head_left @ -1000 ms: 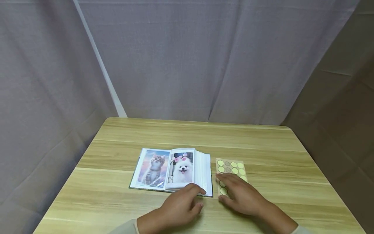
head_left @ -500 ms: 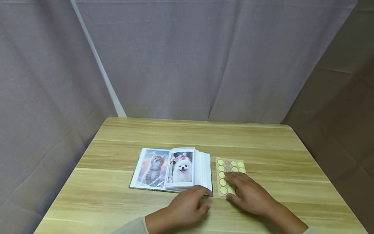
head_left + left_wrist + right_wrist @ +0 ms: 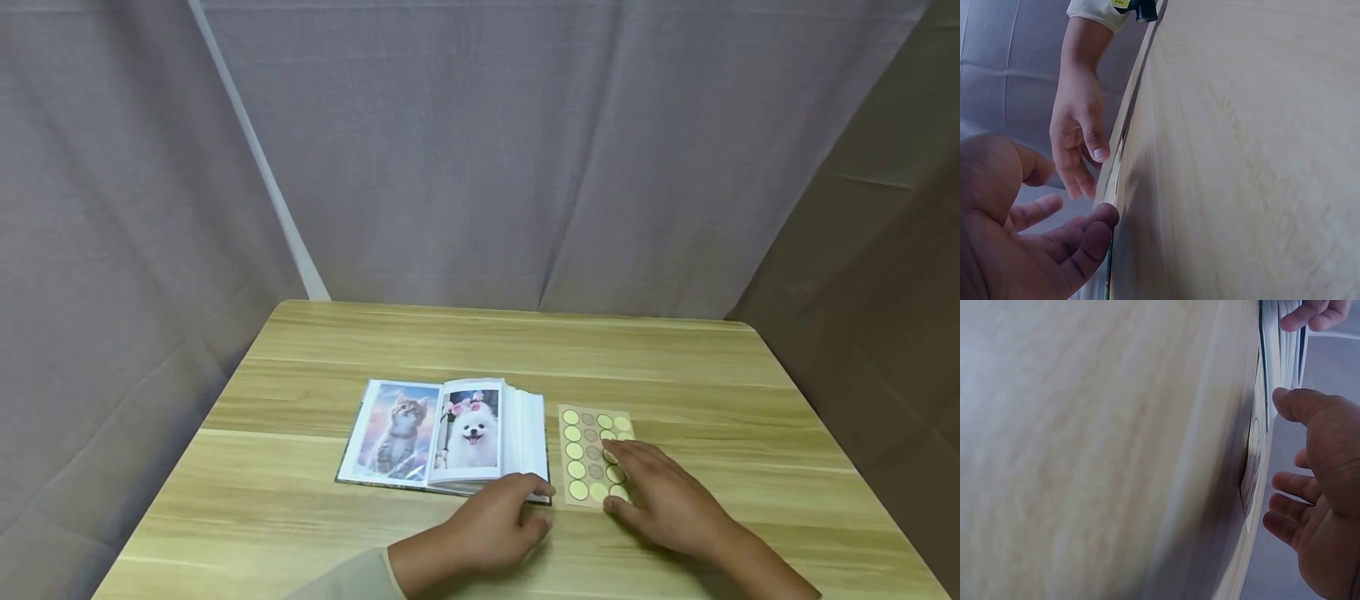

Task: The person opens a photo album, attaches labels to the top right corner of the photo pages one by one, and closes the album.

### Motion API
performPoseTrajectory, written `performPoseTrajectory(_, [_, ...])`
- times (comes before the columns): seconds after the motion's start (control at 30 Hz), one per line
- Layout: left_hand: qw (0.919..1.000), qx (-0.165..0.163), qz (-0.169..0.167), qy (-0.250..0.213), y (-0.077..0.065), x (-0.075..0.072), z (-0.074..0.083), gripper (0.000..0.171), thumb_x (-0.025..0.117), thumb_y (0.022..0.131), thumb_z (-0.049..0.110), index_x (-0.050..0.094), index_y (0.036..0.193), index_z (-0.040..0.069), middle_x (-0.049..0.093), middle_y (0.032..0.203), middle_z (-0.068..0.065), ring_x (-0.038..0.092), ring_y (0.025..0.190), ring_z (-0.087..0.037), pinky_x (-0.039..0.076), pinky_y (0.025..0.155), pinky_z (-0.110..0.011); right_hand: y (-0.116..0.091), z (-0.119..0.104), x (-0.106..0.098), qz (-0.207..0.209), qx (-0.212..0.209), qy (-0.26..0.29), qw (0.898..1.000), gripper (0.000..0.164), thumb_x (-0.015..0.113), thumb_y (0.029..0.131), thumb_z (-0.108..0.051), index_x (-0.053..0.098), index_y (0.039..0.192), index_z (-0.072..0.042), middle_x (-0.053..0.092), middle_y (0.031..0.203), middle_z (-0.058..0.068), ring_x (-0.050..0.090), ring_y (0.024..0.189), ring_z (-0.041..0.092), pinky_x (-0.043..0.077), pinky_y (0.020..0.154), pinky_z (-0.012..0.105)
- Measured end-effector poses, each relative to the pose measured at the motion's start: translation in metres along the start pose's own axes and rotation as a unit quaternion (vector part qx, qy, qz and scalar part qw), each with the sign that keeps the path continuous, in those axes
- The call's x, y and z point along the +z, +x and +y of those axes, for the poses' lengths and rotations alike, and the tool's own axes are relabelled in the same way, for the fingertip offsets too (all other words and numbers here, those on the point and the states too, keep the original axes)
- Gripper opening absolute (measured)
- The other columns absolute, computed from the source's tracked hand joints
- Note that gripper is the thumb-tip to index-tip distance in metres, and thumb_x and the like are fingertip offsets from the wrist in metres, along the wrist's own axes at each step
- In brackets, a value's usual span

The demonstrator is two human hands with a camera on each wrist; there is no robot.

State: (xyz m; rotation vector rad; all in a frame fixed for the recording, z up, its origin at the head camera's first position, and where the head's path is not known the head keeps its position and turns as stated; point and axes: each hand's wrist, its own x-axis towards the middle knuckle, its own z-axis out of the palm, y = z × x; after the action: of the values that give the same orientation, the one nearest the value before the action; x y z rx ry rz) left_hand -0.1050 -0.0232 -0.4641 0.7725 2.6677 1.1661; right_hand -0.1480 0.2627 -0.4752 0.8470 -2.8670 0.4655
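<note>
A photo album point(image 3: 432, 437) lies spread on the table, a kitten photo point(image 3: 397, 429) on its left page and a white dog photo point(image 3: 474, 429) on its right. My left hand point(image 3: 501, 523) is at the album's front right corner with loosely bent fingers, holding nothing. To the right lies a flat sheet of round yellow stickers point(image 3: 585, 460), several of its circles bare. My right hand point(image 3: 671, 500) reaches over the sheet's right side, fingers relaxed and thumb by its front edge, and partly hides it. In the right wrist view the thumb and fingers stand apart with nothing between them.
The wood-grained table point(image 3: 300, 533) stretches out around the album and sheet. Grey curtains point(image 3: 420, 167) hang behind and at the left, and a darker cloth point(image 3: 870, 292) hangs at the right.
Both hands have shifted to the right. The left has slid along the album's front edge to its corner; the right has drawn back across the sticker sheet, uncovering more circles.
</note>
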Motion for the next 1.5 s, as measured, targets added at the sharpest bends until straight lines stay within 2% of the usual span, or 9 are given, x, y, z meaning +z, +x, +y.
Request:
performPoseTrajectory(0.13, [0.9999, -0.005, -0.004, -0.011, 0.003, 0.003, 0.001, 0.030, 0.068, 0.097, 0.021, 0.067, 0.126, 0.013, 0.065, 0.100, 0.007, 0.053, 0.079, 0.000, 0.049, 0.087, -0.024, -0.003, 0.005, -0.001, 0.002, 0.008, -0.004, 1.000, 0.078, 0.081, 0.086, -0.042, 0.051, 0.148, -0.004, 0.056, 0.144, 0.016, 0.049, 0.135, 0.038, 0.039, 0.108, 0.057])
performPoseTrajectory(0.23, [0.9998, -0.010, -0.005, -0.014, 0.005, 0.007, 0.001, 0.030, 0.068, 0.097, 0.022, 0.067, 0.125, 0.013, 0.068, 0.113, 0.005, 0.058, 0.093, -0.001, 0.049, 0.091, -0.025, -0.004, 0.009, -0.002, 0.003, 0.016, -0.005, 1.000, 0.081, 0.081, 0.086, -0.044, 0.050, 0.148, -0.004, 0.055, 0.144, 0.018, 0.048, 0.135, 0.040, 0.039, 0.108, 0.059])
performPoseTrajectory(0.37, [0.9997, -0.016, -0.007, -0.017, 0.011, 0.011, 0.002, 0.029, 0.068, 0.096, 0.023, 0.067, 0.124, 0.013, 0.069, 0.115, 0.003, 0.061, 0.107, -0.005, 0.049, 0.095, -0.026, -0.005, 0.011, -0.003, 0.000, 0.028, -0.006, 1.000, 0.083, 0.082, 0.085, -0.046, 0.050, 0.149, -0.003, 0.055, 0.144, 0.020, 0.047, 0.135, 0.041, 0.039, 0.107, 0.060])
performPoseTrajectory(0.77, [0.9991, -0.032, -0.011, -0.025, 0.026, 0.020, 0.009, 0.030, 0.069, 0.094, 0.024, 0.067, 0.122, 0.012, 0.068, 0.109, 0.002, 0.060, 0.102, -0.005, 0.049, 0.092, -0.025, -0.006, 0.014, -0.003, -0.015, 0.043, -0.012, 0.999, 0.086, 0.083, 0.083, -0.047, 0.049, 0.149, -0.001, 0.054, 0.143, 0.023, 0.047, 0.134, 0.044, 0.039, 0.106, 0.063])
performPoseTrajectory(0.97, [0.9982, -0.053, -0.012, -0.025, 0.030, 0.021, 0.015, 0.032, 0.070, 0.094, 0.026, 0.067, 0.123, 0.013, 0.068, 0.107, 0.003, 0.059, 0.098, -0.006, 0.049, 0.090, -0.026, -0.005, 0.014, -0.001, -0.019, 0.043, -0.014, 0.999, 0.085, 0.082, 0.084, -0.047, 0.050, 0.148, 0.000, 0.056, 0.142, 0.022, 0.049, 0.133, 0.043, 0.040, 0.105, 0.062])
performPoseTrajectory(1.23, [0.9965, -0.080, 0.000, -0.025, 0.033, 0.024, 0.018, 0.040, 0.069, 0.094, 0.027, 0.061, 0.130, 0.011, 0.068, 0.120, -0.001, 0.060, 0.116, -0.011, 0.047, 0.101, -0.030, -0.004, 0.014, 0.001, -0.017, 0.049, -0.007, 0.999, 0.086, 0.083, 0.084, -0.046, 0.049, 0.148, 0.001, 0.057, 0.140, 0.021, 0.051, 0.131, 0.042, 0.042, 0.104, 0.061])
performPoseTrajectory(1.5, [0.9933, -0.101, 0.023, -0.050, 0.038, 0.028, 0.021, 0.057, 0.068, 0.092, 0.025, 0.048, 0.141, 0.004, 0.066, 0.125, -0.014, 0.062, 0.120, -0.021, 0.047, 0.103, -0.034, -0.003, 0.013, 0.002, -0.012, 0.052, 0.000, 0.999, 0.088, 0.083, 0.083, -0.047, 0.048, 0.149, -0.001, 0.059, 0.138, 0.020, 0.052, 0.130, 0.040, 0.044, 0.102, 0.060])
